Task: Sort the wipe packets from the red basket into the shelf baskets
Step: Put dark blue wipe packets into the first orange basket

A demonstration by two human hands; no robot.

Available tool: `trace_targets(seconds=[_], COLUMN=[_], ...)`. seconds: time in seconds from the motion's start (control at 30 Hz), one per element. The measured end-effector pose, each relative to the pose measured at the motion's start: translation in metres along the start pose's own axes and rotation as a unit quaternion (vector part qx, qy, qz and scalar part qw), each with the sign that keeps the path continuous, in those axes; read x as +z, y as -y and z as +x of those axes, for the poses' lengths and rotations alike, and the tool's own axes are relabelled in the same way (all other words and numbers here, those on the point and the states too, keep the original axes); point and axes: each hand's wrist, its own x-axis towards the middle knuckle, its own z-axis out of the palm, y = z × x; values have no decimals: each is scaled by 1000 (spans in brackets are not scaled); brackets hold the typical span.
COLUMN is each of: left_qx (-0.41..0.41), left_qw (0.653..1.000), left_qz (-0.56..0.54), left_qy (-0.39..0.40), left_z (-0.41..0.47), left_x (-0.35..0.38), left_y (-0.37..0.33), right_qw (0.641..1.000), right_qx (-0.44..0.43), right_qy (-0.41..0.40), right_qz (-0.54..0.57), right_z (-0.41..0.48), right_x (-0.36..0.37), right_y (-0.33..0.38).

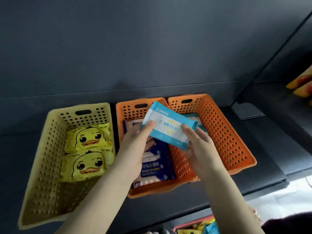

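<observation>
A light-blue and white wipe packet [169, 125] is held in the air by both hands, over the gap between two orange shelf baskets. My left hand [135, 146] grips its left end and my right hand [199, 146] grips its lower right end. The middle orange basket [130, 110] holds dark-blue alcohol wipe packets [155, 166]. In the right orange basket [224, 132] a light-blue packet [194, 118] shows partly behind the held one. The yellow basket [50, 149] on the left holds two yellow duck packets [89, 137]. The red basket [194, 224] shows at the bottom edge with yellow and blue packets inside.
The three baskets stand side by side on a dark grey shelf [261, 149] with a dark back wall. Orange and yellow packages [302, 85] lie on the neighbouring shelf at the far right. A pale floor [283, 198] shows below the shelf edge.
</observation>
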Motion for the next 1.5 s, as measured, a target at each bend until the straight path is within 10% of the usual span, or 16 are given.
trace_targets(seconds=[0.27, 0.43, 0.7, 0.97, 1.17, 1.5], left_qx=[61, 77, 57, 43, 44, 19], left_qw=[981, 962, 940, 945, 940, 948], left_qz=[183, 262, 335, 321, 336, 313], left_qy=[16, -15, 26, 38, 40, 58], left_z=[25, 51, 58, 62, 63, 65], left_x=[42, 52, 53, 49, 48, 46], left_y=[7, 17, 35, 33, 31, 29], right_qw=[986, 900, 820, 829, 656, 669], right_qx=[-86, -190, -144, -47, -175, -187], right_qy=[-121, -203, -90, -92, -53, 17], right_qz=[-73, -334, -547, -550, -732, -719], right_z=[32, 71, 142, 169, 169, 177], right_x=[-56, -92, -80, -84, -77, -81], right_y=[43, 76, 69, 39, 25, 17])
